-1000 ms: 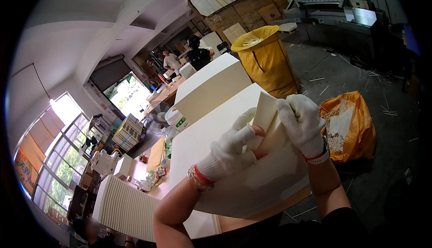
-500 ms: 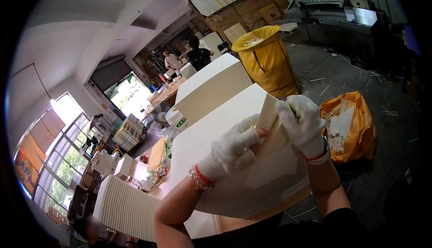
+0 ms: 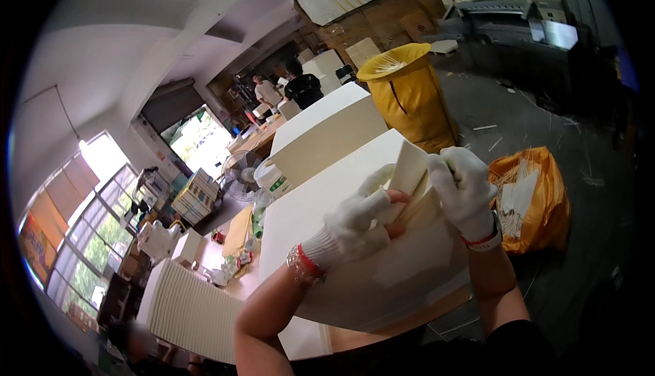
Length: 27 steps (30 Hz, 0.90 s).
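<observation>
A large stack of white paper sheets (image 3: 327, 192) lies before me, its cut edge toward my body and one corner bent up. My left hand (image 3: 361, 219), in a white knit glove with bare fingertips, is closed on a thick section of sheets near the right corner, thumb on top and finger below. My right hand (image 3: 462, 188), in a similar glove, has its fingers curled at the outer edge of that corner; what lies inside its fist is hidden. Between both hands the lifted section (image 3: 409, 171) leans away from the sheets below.
Behind stands another tall white stack (image 3: 327, 130). To the right are a yellow bag (image 3: 413, 107) and an orange bag (image 3: 554, 205) holding paper strips. A ridged white stack (image 3: 194, 308), a fan (image 3: 240, 175) and a white bucket (image 3: 271, 177) are left. Two people work far off; another sits lower left.
My view has shifted slightly. The section at the corner stands a little more apart from the stack, and my right hand has edged outward. Both hands keep their places at the corner.
</observation>
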Tool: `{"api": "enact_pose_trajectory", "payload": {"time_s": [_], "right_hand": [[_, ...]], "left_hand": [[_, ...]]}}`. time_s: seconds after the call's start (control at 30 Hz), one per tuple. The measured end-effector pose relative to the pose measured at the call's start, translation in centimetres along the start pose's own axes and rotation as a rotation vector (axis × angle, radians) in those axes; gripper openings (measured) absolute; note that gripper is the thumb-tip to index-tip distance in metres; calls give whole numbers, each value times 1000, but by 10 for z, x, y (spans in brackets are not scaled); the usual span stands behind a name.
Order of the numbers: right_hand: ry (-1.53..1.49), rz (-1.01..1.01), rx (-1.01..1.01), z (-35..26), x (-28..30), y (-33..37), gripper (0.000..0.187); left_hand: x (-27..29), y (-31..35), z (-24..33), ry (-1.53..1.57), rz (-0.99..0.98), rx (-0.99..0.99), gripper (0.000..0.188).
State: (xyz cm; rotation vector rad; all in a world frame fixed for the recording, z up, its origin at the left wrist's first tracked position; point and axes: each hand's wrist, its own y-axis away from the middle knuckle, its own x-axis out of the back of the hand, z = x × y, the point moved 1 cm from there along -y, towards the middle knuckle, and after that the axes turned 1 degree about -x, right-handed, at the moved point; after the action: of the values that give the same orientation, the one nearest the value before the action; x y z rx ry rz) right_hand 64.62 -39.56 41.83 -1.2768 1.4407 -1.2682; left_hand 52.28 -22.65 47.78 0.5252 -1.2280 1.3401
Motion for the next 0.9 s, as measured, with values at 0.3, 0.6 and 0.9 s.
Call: {"api": "enact_pose_trajectory", "payload": {"time_s": [0.3, 0.6, 0.9], "right_hand": [[-136, -309, 27, -52, 8, 6, 11], [-90, -417, -54, -64, 6, 5, 21], [-296, -718, 333, -176, -67, 22, 35]], "left_hand": [[-9, 8, 9, -374, 374, -221, 47], [-12, 6, 8, -462, 162, 21, 42], [152, 65, -18, 70, 884, -32, 54]]}}
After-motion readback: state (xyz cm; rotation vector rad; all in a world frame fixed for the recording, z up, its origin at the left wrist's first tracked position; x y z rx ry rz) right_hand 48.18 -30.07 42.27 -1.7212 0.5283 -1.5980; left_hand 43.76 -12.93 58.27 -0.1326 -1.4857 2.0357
